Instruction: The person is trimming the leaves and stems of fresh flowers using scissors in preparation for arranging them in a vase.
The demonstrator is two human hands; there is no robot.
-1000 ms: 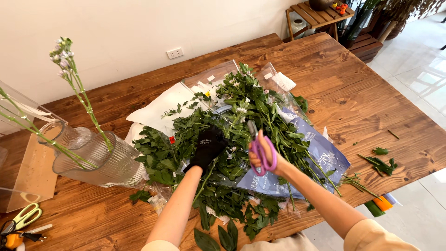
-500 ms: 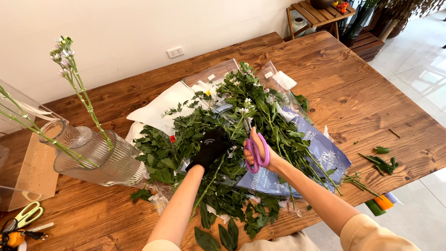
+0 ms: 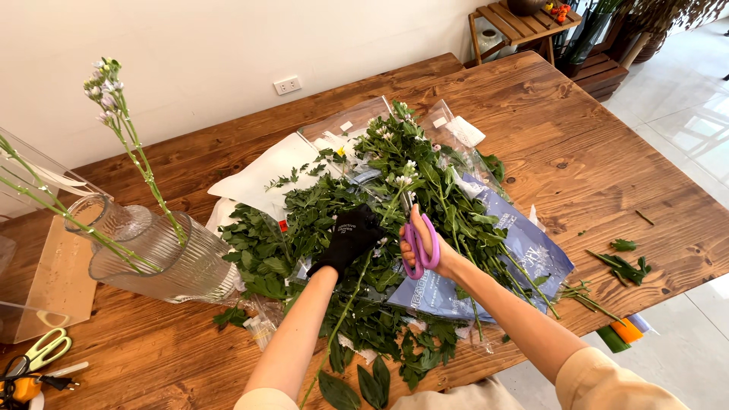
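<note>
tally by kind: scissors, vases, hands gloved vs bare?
Scissors: 2, purple pair and green pair
Glass vase: 1
Gloved hand, left hand: 1
Bare hand, right hand: 1
Total: 5

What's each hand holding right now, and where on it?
Right hand: purple scissors, held by the handle loops. Gloved left hand: grips a green stem near its upper part.
</note>
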